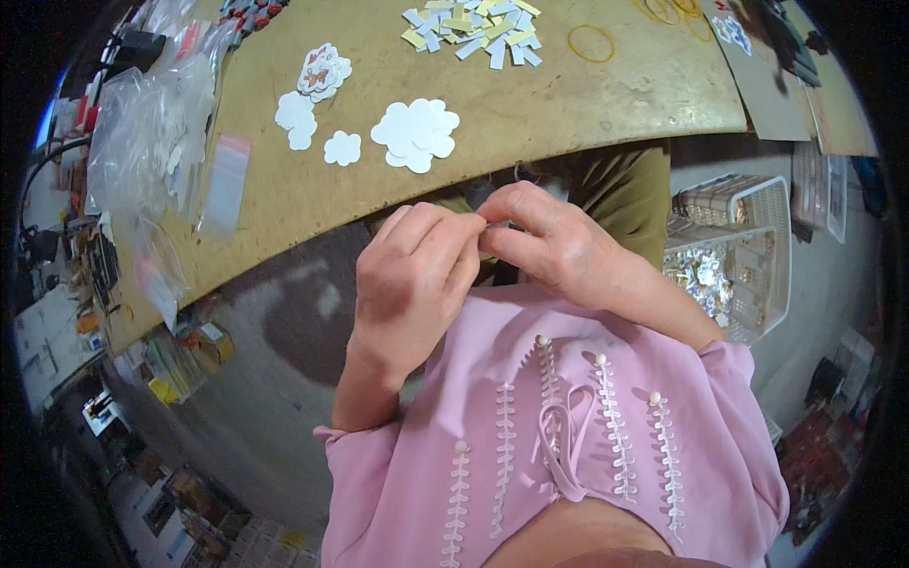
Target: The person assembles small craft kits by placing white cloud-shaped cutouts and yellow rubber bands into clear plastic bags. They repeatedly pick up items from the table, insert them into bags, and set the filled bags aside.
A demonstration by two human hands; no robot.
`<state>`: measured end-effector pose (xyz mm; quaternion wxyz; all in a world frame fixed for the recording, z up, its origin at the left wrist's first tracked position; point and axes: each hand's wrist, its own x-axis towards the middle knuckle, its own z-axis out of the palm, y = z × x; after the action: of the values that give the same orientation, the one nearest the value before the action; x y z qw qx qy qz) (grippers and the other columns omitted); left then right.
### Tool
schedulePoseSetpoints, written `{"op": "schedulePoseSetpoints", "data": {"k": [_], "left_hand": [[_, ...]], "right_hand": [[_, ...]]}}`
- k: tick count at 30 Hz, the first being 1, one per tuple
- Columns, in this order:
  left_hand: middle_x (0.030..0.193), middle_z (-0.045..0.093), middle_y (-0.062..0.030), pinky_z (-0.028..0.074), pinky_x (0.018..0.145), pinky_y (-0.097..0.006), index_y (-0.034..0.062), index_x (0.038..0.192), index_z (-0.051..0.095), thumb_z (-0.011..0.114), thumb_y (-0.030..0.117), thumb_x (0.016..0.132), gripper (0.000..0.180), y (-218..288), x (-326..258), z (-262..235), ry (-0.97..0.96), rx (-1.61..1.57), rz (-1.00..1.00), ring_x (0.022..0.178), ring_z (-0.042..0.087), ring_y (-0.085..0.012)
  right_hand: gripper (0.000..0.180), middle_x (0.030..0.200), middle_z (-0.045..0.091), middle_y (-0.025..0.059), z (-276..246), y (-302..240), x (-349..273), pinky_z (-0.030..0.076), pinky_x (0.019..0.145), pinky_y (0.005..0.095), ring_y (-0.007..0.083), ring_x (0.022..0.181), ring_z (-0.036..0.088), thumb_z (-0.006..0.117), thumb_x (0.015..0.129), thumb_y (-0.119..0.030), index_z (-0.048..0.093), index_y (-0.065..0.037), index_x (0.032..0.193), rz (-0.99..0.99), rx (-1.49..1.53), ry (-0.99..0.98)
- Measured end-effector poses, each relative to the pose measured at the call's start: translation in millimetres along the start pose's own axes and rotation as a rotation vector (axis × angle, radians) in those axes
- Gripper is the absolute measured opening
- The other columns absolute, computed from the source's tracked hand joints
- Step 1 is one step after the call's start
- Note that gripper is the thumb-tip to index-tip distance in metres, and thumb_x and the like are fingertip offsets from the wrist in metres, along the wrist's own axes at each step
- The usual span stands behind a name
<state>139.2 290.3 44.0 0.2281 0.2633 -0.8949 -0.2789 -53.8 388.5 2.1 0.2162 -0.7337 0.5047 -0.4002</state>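
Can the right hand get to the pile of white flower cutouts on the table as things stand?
Probably yes. The right hand is pinched against the left hand just below the table edge, and nothing lies between it and the white flower cutouts. Its fingers look occupied, though.

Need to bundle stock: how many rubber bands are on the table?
3 visible: one rubber band lies alone right of the paper strips; two overlapping at the top edge. More may be cropped.

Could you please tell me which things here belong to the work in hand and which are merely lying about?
In use: left hand and right hand, fingertips pinched together on something too small to tell; white flower cutouts; paper strips.

Lying about: rubber band; plastic bags; white basket.
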Motion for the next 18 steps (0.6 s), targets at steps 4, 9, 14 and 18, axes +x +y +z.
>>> {"op": "schedulePoseSetpoints", "data": {"k": [4,9,14,18], "left_hand": [[0.088,0.071,-0.0061,0.054,0.073,-0.038,0.0086,0.098,0.074,0.08,0.0,0.081,0.02,0,-3,10,0.053,-0.19,-0.168,0.083,0.069,-0.0266],[0.092,0.072,-0.0044,0.053,0.078,-0.04,0.0103,0.091,0.077,0.08,-0.001,0.077,0.018,-16,-2,16,0.07,-0.06,0.096,0.087,0.066,-0.0267],[0.101,0.073,-0.0054,0.053,0.085,-0.041,0.0095,0.098,0.079,0.08,0.004,0.08,0.018,-53,-5,-10,0.012,-0.051,-0.029,0.102,0.067,-0.03],[0.137,0.065,-0.0102,0.046,0.104,-0.047,0.0062,0.136,0.068,0.085,0.025,0.086,0.056,-94,4,-17,0.175,0.591,-0.075,0.128,0.057,-0.0316]], "right_hand": [[0.031,0.115,0.065,0.0169,-3,0,-3,0.057,0.089,0.041,0.0353,0.106,0.066,0.076,0.078,-0.006,0.069,0.0,0.107,0.039,0.02,0.022],[0.028,0.116,0.065,0.0168,3,0,-4,0.057,0.089,0.0404,0.0352,0.107,0.066,0.072,0.078,-0.002,0.069,0.001,0.106,0.013,-0.006,0.004],[0.028,0.12,0.066,0.0162,-1,-3,-3,0.058,0.086,0.0405,0.0342,0.108,0.067,0.072,0.077,0.002,0.069,0.0,0.105,0.035,-0.006,0.009],[0.029,0.118,0.067,0.0162,0,1,-6,0.058,0.084,0.0413,0.0356,0.106,0.067,0.071,0.074,0.007,0.068,0.0,0.102,0.034,-0.037,0.05]]}}
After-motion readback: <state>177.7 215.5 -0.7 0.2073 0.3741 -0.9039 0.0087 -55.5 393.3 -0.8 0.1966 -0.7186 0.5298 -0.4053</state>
